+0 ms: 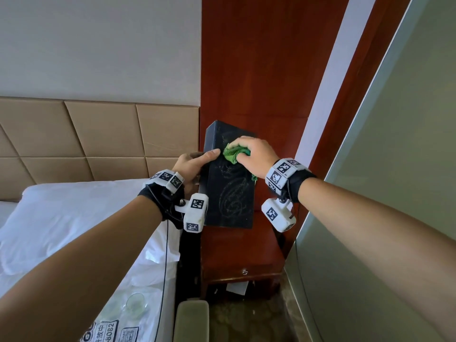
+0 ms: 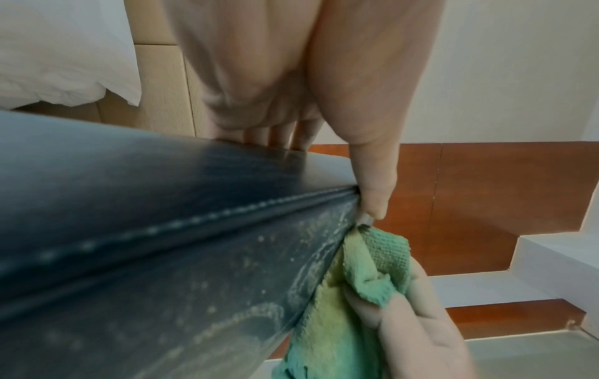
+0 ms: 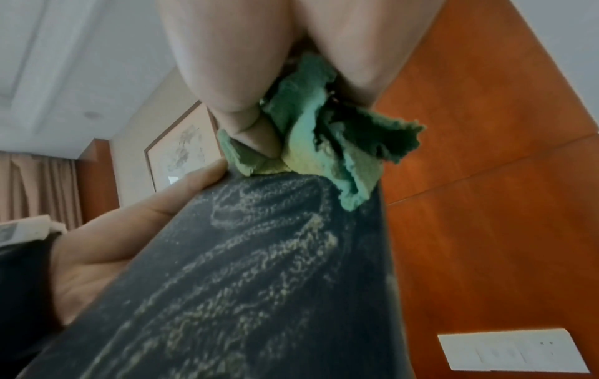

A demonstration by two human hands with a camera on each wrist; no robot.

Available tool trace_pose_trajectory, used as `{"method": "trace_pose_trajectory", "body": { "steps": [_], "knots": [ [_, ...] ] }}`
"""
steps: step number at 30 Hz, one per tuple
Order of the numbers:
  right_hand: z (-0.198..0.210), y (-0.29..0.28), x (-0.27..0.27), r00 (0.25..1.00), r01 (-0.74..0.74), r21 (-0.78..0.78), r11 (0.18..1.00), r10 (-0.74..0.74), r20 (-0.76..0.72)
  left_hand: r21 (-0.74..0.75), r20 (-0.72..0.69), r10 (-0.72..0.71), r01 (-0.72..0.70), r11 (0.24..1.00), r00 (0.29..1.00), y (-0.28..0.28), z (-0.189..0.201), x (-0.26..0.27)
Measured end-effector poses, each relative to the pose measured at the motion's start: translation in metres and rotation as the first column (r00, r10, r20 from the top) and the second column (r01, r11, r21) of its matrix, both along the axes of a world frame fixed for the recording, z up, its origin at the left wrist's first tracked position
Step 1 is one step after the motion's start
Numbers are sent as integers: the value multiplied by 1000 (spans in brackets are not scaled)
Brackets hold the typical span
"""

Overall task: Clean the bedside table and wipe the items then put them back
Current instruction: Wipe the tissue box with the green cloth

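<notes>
A black leather-look box is held tilted above the red-brown tabletop of the bedside table, close to the wood wall panel. The left hand grips the box by its left side, thumb lying along the upper face and the other fingers wrapped round the far side. The right hand presses a crumpled green cloth against the upper part of the box's broad face, its fingers bunched round the cloth. Pale, streaky swirls cover that face below the cloth, and a stitched seam runs along the box's edge in the left wrist view. To the left lies a bed with a white pillow against a tan padded headboard. A white switch plate sits on the wood panel.
</notes>
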State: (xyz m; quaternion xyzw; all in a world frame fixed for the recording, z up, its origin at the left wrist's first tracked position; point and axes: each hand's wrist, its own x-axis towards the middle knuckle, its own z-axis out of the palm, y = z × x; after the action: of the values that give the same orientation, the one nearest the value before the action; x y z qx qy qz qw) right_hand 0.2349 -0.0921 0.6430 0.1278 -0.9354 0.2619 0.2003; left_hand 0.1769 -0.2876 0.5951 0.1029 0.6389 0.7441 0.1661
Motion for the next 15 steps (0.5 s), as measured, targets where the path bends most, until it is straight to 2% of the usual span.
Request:
{"method": "trace_pose_trajectory", "body": {
  "steps": [3, 7, 9, 11, 15],
  "knots": [
    [5, -2, 3, 1000, 19, -43, 999, -18, 9, -3, -19, -20, 20, 1000, 1000, -4, 0, -4],
    [9, 1, -4, 951, 171, -344, 923, -245, -186, -10, -23, -60, 60, 998, 998, -6, 4, -10],
    [13, 4, -10, 919, 213, -400, 891, -321, -227, -23, -32, -79, 79, 997, 996, -7, 6, -11],
    [16, 4, -14, 923, 209, -376, 903, -309, -228, -41, -61, -94, 92, 995, 994, -6, 8, -10],
    [17, -6, -16, 960, 76, -238, 968, -135, -244, -25, -59, -86, 85, 996, 995, -3, 8, -12]
  ]
}}
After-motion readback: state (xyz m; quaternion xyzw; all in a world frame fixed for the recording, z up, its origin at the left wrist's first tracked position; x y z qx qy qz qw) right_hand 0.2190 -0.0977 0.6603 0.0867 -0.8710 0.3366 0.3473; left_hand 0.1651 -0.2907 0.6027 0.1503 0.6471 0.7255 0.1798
